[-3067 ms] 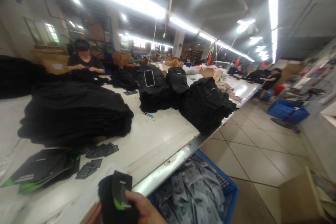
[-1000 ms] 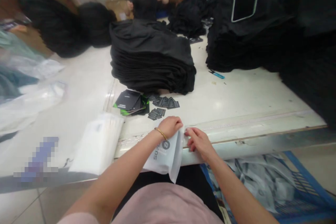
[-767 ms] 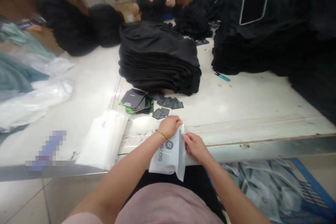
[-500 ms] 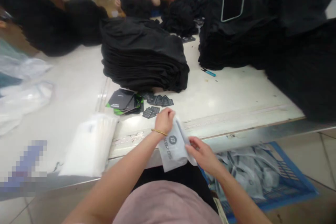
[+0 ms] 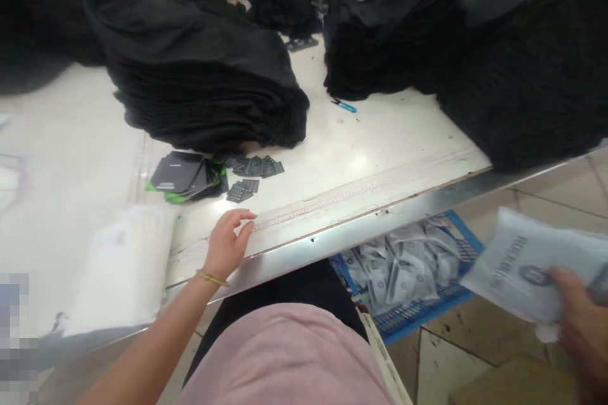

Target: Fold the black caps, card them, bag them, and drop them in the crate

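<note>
Well outside table edge [image 5: 332, 235]: packet [image 5: 515, 275].

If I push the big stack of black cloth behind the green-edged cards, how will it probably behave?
The stack of black cloth should be floppy, since its edges sag. Its layers might slide over each other, because they look simply piled, with uneven edges. It is probably heavy as a whole, having many layers.

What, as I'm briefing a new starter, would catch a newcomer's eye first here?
At far right, the right hand holds a printed bag. A thick black cloth stack sits on the table, at upper left. Similar bags lie in a blue crate below the table's edge.
</note>
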The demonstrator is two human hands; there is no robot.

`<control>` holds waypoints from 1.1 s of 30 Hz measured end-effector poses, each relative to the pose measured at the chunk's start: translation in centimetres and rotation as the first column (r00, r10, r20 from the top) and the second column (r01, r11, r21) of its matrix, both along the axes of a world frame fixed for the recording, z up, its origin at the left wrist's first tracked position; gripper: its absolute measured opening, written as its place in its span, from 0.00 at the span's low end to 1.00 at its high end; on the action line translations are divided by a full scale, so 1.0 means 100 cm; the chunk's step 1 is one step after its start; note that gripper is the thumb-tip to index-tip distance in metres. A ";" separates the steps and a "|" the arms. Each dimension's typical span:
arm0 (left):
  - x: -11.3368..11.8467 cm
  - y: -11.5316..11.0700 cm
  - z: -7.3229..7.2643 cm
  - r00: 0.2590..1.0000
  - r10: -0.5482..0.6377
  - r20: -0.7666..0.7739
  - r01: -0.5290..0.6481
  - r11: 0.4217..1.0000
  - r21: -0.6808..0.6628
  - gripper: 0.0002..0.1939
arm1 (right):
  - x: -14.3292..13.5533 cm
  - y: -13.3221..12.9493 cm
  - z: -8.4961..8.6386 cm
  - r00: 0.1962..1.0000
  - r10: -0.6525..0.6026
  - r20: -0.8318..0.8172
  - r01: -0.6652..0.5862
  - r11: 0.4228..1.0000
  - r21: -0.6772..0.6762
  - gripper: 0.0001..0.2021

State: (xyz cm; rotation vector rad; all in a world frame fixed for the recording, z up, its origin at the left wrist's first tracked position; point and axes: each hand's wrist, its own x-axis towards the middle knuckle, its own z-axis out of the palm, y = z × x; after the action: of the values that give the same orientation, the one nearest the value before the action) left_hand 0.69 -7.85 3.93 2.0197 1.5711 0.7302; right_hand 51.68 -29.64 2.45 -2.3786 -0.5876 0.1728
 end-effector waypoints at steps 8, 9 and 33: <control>-0.003 0.000 0.020 0.986 -0.018 -0.167 0.047 0.984 0.173 0.10 | -0.054 0.081 -0.114 0.962 0.162 -0.218 -0.207 0.957 -0.204 0.31; -0.005 0.007 0.028 0.980 -0.008 -0.201 0.054 0.972 0.227 0.10 | -0.050 0.086 -0.111 0.951 0.197 -0.238 -0.245 0.950 -0.192 0.29; -0.085 0.235 0.179 0.817 0.241 -0.523 0.131 0.807 0.576 0.12 | -0.265 0.474 0.091 0.537 0.759 0.367 -0.836 0.420 0.354 0.12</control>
State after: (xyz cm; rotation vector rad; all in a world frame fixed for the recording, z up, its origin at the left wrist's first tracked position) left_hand -7.85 15.70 21.83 2.8835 1.9041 0.7321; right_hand 25.21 17.78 11.52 -1.4199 -1.6320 0.2198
